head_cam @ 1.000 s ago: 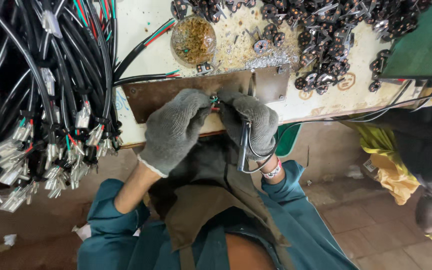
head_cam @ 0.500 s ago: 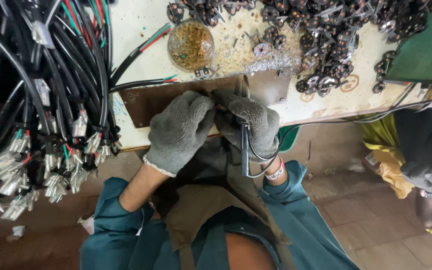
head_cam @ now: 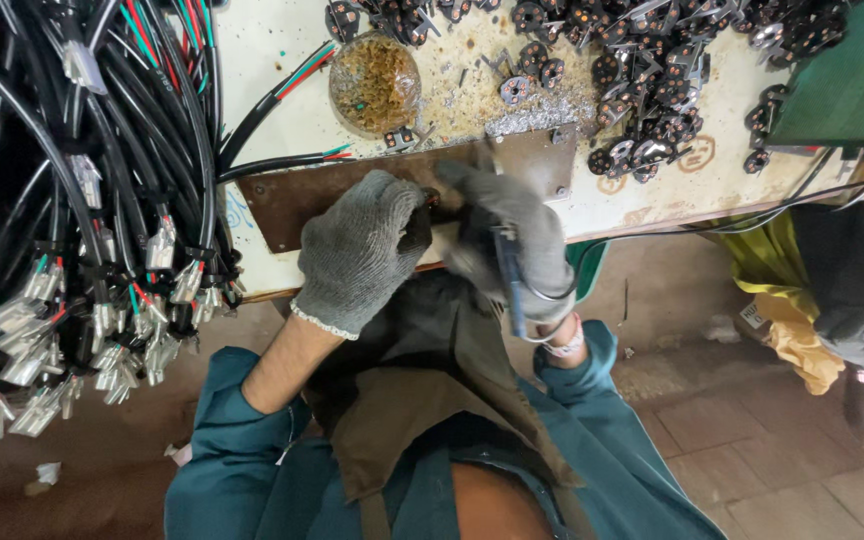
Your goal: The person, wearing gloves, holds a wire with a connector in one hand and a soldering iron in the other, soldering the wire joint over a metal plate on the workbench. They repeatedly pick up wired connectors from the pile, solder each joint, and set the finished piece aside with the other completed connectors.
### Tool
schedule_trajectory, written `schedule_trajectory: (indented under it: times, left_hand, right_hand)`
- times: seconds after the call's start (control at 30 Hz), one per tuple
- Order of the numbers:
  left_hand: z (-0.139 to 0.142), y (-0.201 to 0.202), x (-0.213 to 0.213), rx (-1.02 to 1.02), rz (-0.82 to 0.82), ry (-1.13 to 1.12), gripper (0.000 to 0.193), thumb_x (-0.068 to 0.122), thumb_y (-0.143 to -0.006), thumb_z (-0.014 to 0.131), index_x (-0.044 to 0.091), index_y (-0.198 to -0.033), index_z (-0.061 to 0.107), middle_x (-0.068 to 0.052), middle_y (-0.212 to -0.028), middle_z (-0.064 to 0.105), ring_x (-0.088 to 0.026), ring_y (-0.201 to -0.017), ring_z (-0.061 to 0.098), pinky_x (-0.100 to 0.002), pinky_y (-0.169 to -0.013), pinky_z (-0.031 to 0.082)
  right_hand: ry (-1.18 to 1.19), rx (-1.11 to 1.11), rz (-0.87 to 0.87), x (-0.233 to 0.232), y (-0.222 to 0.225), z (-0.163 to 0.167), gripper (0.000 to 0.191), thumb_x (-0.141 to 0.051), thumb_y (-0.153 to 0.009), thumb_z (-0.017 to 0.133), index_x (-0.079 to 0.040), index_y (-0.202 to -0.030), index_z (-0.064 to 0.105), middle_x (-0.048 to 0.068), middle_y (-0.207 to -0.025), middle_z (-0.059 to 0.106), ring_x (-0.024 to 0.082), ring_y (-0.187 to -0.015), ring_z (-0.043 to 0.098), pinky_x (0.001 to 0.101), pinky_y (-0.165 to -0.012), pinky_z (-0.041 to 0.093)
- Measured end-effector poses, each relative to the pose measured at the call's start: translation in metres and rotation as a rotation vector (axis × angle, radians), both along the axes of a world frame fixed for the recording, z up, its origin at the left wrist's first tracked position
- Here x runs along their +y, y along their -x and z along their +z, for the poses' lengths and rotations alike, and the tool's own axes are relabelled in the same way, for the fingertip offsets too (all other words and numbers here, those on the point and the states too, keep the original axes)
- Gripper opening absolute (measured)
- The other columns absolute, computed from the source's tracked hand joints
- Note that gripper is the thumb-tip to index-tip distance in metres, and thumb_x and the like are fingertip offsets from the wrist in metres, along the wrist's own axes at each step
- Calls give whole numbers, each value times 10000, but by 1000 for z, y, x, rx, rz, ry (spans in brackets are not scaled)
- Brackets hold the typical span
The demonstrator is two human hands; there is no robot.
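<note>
My left hand (head_cam: 360,250), in a grey knit glove, is closed over something small at the edge of a brown metal plate (head_cam: 282,205) on the workbench; the item itself is hidden between the fingers. My right hand (head_cam: 512,235), also gloved, presses against it and grips a slim blue-handled tool (head_cam: 510,275) whose cable loops toward my wrist. Both hands meet at the plate's near edge.
A thick bundle of black cables with white connectors (head_cam: 72,260) hangs at the left. A round dish of brownish material (head_cam: 374,83) and several small dark metal parts (head_cam: 652,70) lie on the white bench (head_cam: 282,110). A green panel (head_cam: 857,85) sits at right.
The hands stay pressed together at the plate's edge, shifting only slightly; the view has drifted a little.
</note>
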State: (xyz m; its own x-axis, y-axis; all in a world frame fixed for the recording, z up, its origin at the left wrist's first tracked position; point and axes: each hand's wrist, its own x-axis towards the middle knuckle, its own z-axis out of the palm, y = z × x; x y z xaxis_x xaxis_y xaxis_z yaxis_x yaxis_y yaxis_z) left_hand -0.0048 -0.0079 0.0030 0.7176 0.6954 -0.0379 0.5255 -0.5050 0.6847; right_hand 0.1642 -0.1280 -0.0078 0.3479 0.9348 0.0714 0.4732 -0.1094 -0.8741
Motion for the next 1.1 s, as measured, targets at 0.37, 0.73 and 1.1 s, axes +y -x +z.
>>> schedule_trajectory:
  times: [0.37, 0.73, 1.1]
  left_hand:
    - [1, -3, 1, 63, 5, -64, 131, 193, -903, 741, 152, -946, 624, -64, -889, 590, -276, -764, 649, -432, -595, 517]
    - [1, -3, 0, 32, -17, -16, 130, 190, -894, 750, 152, -953, 640, -51, -943, 608, -268, -835, 654, -427, -623, 520]
    - [1, -4, 4, 28, -31, 8, 133, 185, -884, 742, 145, -953, 635, -75, -913, 583, -287, -808, 652, -438, -621, 518]
  right_hand:
    - [10, -318, 137, -40, -4, -14, 283, -179, -728, 792, -104, -993, 726, 97, -884, 710, 335, -783, 700, 428, -680, 545]
    - [-23, -219, 102, -32, -4, -19, 231, -108, -763, 797, -113, -985, 736, 82, -805, 702, 326, -721, 707, 408, -666, 565]
    - [21, -188, 87, -40, -3, -25, 262, -199, -745, 808, -117, -985, 744, 90, -867, 732, 321, -760, 715, 407, -693, 564]
